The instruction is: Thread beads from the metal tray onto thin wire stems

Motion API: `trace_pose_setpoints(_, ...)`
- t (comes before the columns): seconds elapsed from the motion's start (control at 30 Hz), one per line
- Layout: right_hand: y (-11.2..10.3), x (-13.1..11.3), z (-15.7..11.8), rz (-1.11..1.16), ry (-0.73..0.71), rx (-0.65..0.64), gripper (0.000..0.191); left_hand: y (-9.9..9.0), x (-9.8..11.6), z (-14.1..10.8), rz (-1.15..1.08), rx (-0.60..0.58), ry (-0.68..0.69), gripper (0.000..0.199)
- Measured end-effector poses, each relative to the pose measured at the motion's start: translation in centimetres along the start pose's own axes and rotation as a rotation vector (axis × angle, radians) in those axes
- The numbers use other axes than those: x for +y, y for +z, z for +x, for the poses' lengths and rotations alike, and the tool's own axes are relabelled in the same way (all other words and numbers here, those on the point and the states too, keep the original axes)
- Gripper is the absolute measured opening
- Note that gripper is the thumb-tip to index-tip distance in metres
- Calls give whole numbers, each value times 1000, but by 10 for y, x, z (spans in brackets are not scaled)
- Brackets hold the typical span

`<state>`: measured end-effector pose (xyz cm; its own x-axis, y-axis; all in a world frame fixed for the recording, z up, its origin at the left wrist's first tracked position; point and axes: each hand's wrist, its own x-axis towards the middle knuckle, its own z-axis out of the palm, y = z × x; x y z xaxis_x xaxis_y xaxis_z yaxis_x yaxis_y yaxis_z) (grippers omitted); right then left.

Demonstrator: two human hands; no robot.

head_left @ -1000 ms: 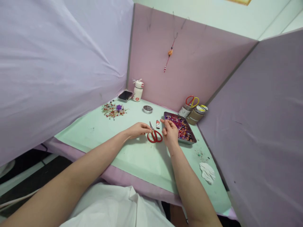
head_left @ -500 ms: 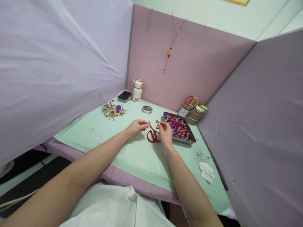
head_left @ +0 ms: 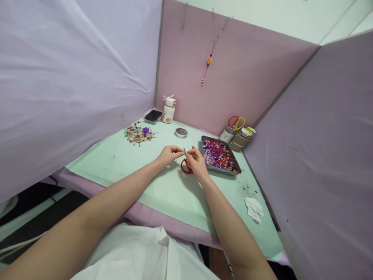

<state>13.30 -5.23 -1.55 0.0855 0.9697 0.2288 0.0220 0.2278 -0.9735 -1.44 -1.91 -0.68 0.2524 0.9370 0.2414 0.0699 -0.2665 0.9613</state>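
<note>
My left hand (head_left: 171, 155) is pinched at the middle of the table, on something thin and thread-like that is too small to make out clearly. Just right of it, my right hand (head_left: 197, 162) is also pinched, its fingertips close to the left ones; what they hold is hidden. Red-handled scissors (head_left: 185, 166) lie on the table beneath the hands, partly covered by the right one. Beside the right hand stands a metal tray (head_left: 226, 172) full of purple, red and orange beads (head_left: 217, 154).
Beaded pieces (head_left: 138, 134) lie at the left, near a phone (head_left: 153, 115) and a white bottle (head_left: 169, 110). A round tin (head_left: 181, 133) sits behind the hands. Two jars (head_left: 242, 139), one holding scissors, stand back right. White cloth (head_left: 254, 210) lies front right. A beaded string (head_left: 209, 61) hangs behind.
My right hand has moved left, close to my left fingertips, and now covers more of the scissors and the small red-and-white item behind it. The view has tilted slightly.
</note>
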Motion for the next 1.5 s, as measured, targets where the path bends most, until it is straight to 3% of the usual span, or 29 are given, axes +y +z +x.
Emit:
trace_pose_setpoints(0.17,-2,3,-1,-308,-224,10,13,2,4,-2,-41,-11,-65,29)
trace_pose_setpoints(0.4,-3,5,-1,-391,-278,53,15,2,5,-2,-263,-93,-191,33)
trace_pose_setpoints(0.63,-3,0,-4,-456,-332,3,12,1,3,-1,-457,-117,-269,30)
trace_pose_setpoints(0.87,-2,1,-4,-391,-303,64,11,-2,-2,2,-470,-73,-266,26)
trace_pose_setpoints(1.03,-1,-3,-5,-388,-286,8,10,-2,-1,2,-528,-54,-290,23)
trace_pose_setpoints(1.3,-2,-1,-5,-363,-262,13,7,-3,10,1,-546,-104,-322,18)
trace_pose_setpoints(1.5,-1,-5,-6,-308,-263,-1,12,-3,2,2,-500,-131,-309,25)
